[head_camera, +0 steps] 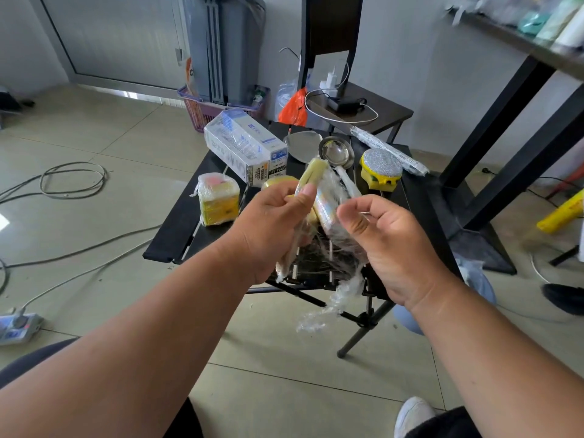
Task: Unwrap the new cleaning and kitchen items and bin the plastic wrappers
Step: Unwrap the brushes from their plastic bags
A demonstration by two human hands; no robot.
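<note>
Both hands hold a sponge pack (319, 191) above the table's (177, 229) near edge: left hand (271, 222) grips it, right hand (379, 229) pinches its wrap (331, 298).

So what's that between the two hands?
In the head view, a sponge pack wrapped in clear plastic film sits between the left hand and right hand; both grip it, and loose film dangles below.
</note>
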